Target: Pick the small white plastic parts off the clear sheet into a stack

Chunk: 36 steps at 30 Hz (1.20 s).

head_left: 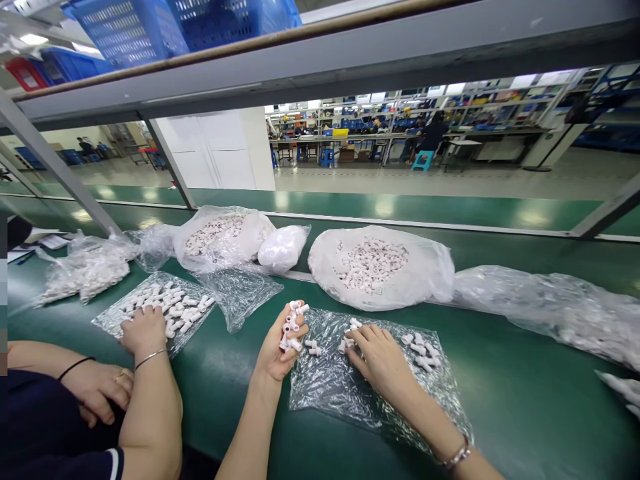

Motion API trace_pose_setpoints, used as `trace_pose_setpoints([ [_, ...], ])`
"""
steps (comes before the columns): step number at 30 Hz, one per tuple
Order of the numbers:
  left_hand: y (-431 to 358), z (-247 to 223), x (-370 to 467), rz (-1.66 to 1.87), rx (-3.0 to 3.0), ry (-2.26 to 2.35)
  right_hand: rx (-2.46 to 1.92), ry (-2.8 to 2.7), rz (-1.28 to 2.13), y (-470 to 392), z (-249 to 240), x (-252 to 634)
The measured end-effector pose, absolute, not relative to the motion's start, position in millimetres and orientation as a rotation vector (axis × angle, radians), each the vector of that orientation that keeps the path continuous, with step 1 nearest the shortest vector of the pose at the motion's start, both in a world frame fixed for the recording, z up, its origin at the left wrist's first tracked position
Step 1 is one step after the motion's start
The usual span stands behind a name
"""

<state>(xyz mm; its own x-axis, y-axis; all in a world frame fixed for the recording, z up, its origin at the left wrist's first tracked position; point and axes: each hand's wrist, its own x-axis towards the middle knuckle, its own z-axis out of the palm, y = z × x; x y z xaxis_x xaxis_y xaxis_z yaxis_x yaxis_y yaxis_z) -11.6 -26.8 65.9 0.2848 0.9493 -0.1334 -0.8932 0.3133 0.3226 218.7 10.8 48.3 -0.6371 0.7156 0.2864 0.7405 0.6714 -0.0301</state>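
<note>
Several white plastic fittings (291, 327) lie in my left hand (280, 341), which is palm up with its fingers curled around them. Over a clear plastic bag (325, 393) on the green table, my right hand (377, 357) reaches down, its fingertips on a few white fittings (355, 325); my fingers partly hide these. Two fittings (313, 348) rest on the bag between my hands. To the right of my right hand is another group of fittings (423, 352).
A co-worker's hand (146, 328) touches fittings on another clear bag (107, 319) at the left. Behind stand large open bags of small parts (375, 263) (220, 230). Blue baskets (225, 23) sit on the overhead shelf (320, 60). A filled clear bag (550, 300) lies right.
</note>
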Motion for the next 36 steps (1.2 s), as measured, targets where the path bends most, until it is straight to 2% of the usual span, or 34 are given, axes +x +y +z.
trace_pose_setpoints([
  [11, -27.5, 69.6, -10.9, 1.344, 0.164, 0.342, -1.249, -2.619, -0.303, 0.1, 48.3, 205.3],
  [27, -28.2, 69.7, -12.0, 1.355, 0.182, 0.278, -1.183, -2.648, -0.162, 13.0, 43.5, 167.7],
  [36, -28.7, 69.4, -11.2, 1.351, 0.165, 0.313, -1.253, -2.472, -0.028, 44.9, 65.6, 227.6],
])
